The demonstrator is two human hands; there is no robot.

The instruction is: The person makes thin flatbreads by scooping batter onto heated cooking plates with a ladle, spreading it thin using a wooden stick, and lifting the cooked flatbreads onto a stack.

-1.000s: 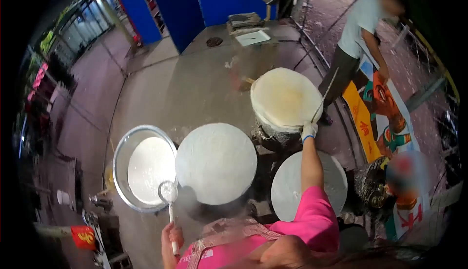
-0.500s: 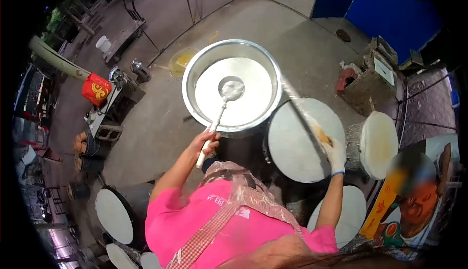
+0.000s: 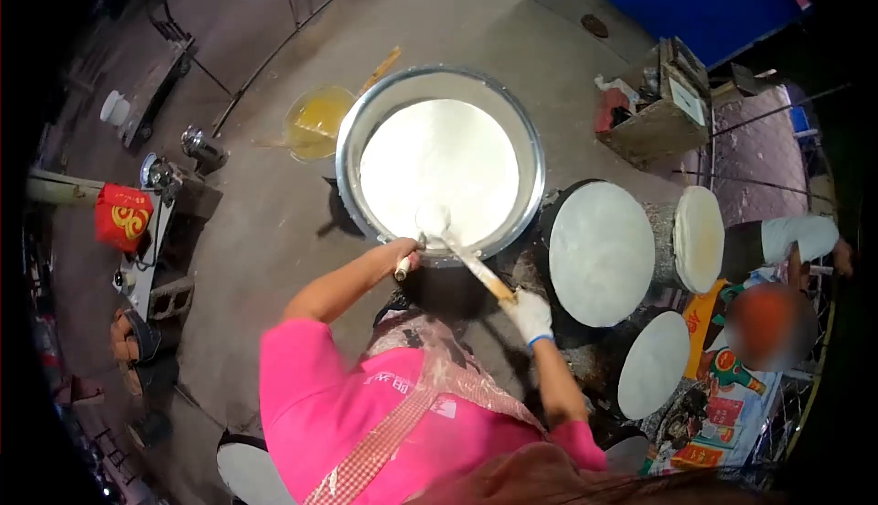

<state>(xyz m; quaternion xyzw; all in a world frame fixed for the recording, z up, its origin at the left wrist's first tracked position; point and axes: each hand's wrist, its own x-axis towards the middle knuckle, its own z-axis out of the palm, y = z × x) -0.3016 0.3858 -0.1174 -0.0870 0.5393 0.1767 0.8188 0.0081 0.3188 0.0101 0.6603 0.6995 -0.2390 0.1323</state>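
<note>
Ladle [image 3: 432, 221], head just beyond left grip [image 3: 401, 255] closed round handle [image 3: 402, 270]; likely light, stiff, slippery; best held by handle. Flat stick [image 3: 475, 267], clasped in right grip [image 3: 530, 316].

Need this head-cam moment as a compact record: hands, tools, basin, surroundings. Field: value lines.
left hand: bare, gripping ladle handle
right hand: white-gloved, gripping wooden end of flat stick
tools: ladle and stick ends close together at near side of basin; contact unclear
basin contents: white mixture
left of basin: bowl with yellow liquid
right of basin: pale round plates
other person: far right, light shirt
</note>
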